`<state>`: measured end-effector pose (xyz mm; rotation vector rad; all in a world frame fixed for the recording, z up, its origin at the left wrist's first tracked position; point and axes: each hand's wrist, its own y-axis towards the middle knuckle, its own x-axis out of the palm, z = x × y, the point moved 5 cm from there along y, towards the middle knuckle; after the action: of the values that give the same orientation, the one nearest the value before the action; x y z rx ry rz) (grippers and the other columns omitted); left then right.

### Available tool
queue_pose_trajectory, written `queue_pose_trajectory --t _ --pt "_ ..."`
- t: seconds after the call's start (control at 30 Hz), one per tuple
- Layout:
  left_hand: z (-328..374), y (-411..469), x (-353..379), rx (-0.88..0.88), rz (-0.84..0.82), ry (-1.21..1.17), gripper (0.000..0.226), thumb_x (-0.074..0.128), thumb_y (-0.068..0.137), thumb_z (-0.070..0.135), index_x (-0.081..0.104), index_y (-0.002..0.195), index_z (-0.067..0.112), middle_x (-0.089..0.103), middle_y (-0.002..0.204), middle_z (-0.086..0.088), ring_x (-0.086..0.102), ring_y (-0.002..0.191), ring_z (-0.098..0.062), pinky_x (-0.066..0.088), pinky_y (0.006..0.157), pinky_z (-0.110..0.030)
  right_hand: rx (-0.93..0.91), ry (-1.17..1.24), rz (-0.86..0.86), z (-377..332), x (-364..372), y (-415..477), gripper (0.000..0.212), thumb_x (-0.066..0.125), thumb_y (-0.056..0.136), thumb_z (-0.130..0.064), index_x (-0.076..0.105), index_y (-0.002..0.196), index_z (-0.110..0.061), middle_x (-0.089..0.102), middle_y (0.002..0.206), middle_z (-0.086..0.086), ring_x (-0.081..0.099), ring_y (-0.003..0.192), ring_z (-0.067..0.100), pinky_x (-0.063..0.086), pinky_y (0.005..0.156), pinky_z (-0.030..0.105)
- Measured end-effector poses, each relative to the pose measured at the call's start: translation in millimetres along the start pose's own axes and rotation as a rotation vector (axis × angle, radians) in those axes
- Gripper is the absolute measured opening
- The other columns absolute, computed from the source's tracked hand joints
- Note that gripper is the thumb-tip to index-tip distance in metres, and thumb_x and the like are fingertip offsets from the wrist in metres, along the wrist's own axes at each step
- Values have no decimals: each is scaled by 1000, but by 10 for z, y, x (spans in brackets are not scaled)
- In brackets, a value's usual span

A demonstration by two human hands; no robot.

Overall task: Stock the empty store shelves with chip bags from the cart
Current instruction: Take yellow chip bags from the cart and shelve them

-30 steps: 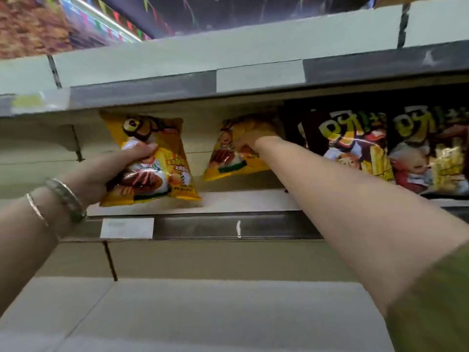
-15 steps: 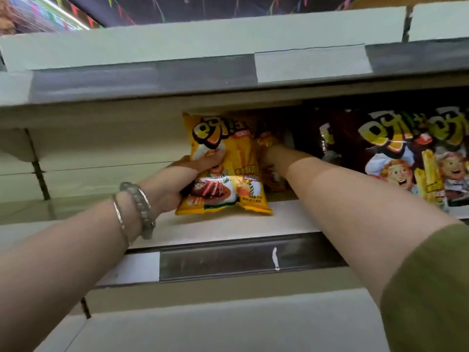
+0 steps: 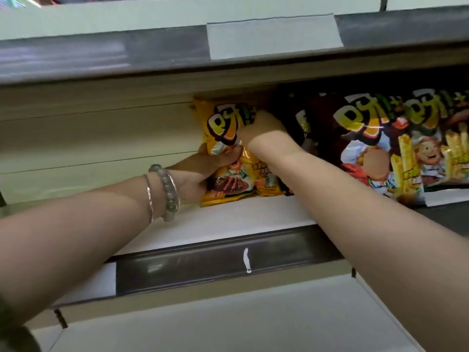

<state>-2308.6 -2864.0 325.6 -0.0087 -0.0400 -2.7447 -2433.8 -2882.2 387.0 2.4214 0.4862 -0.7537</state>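
On my feed the front yellow bag [image 3: 223,153] is glossy, crinkled foil, pillow-shaped, with fat cartoon lettering up top and a grilled-meat picture lower down. It stands upright on the flat white shelf [image 3: 228,219], its bottom seam touching the board. A second yellow bag [image 3: 267,185] of the same print shows just behind and to its right, mostly hidden by the forearm. That makes two yellow ones.

To the right I count two dark bags [image 3: 368,148] with fronts in plain view, shiny and printed with fries. More dark foil sits in shadow between them and the yellow pair.

The left hand [image 3: 200,174] grips the front yellow bag at its left edge, the thumb laid across the front and the fingers behind. Two bracelets sit on that wrist: a smooth silver bangle [image 3: 150,199] and a beaded bracelet [image 3: 168,191] of pale round stones.

The right hand [image 3: 261,125] is at the yellow bags' upper right corner, fingers curled. I cannot tell which bag it pinches, if either.

A pale blank label [image 3: 274,34] is stuck on the upper shelf's grey rail [image 3: 101,54].
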Motion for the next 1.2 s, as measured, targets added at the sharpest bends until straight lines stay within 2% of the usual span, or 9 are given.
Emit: queue_pose_trajectory --t 0.07,0.2,0.27,0.33,0.4,0.5,0.6,0.8,1.2 --pt "-7 23 45 2 35 39 57 73 76 18 49 127 23 71 106 -10 70 94 -27 54 86 -47 -52 -91 -52 63 19 -80 36 41 97 -13 44 131 -1 54 124 13 52 113 27 43 89 31" --pt "6 -43 71 25 177 163 61 65 87 22 34 140 20 64 113 -8 66 95 -22 54 72 -35 -55 -31 -23 46 -7 -182 51 52 93 -18 32 137 -3 38 137 16 40 125 28 38 101 30" --pt "58 -142 60 51 281 333 61 61 89 29 32 142 18 57 127 -11 58 109 -26 48 79 -33 -88 27 -38 -13 -35 -268 18 50 93 -18 51 105 -6 50 98 8 47 103 25 46 84 32" --pt "128 -295 36 78 360 406 60 63 87 34 38 138 17 56 126 -10 53 108 -26 43 85 -34 -134 83 -36 -43 -82 -350 20 46 95 -19 47 77 -12 43 76 -1 46 82 19 38 56 24" --pt "160 -498 -12 77 435 396 53 64 86 32 45 132 14 55 119 -9 50 98 -23 43 82 -34 -235 162 -32 -77 -119 -441 15 47 95 -18 57 103 -10 51 95 0 43 82 12 34 54 18" --pt "163 -919 -71 144 587 367 38 63 85 31 52 114 8 56 111 -9 52 96 -20 46 86 -35 -334 242 -32 -176 -37 -576 41 49 94 -18 44 134 -11 49 128 6 44 95 11 35 65 13" --pt "150 -1500 -116 272 747 329 44 69 77 30 51 114 14 60 114 -8 56 102 -19 44 90 -31 -434 402 -28 -356 136 -829 40 49 92 -14 45 132 -9 47 133 7 44 119 17 32 86 18" --pt "-188 -2910 -280 334 1086 390 23 67 82 13 52 96 23 59 99 1 56 89 -9 46 84 -22 -458 793 -278 -739 800 -1623 28 50 90 -8 54 118 -7 54 122 6 49 113 14 37 94 19" --pt "-1094 -5283 -990 180 1526 232 16 62 87 10 56 98 20 57 94 3 54 88 -12 46 78 -22 -694 843 -797 -1796 1816 -3529 20 51 89 -8 54 108 -16 55 106 1 49 77 -5 40 69 7"
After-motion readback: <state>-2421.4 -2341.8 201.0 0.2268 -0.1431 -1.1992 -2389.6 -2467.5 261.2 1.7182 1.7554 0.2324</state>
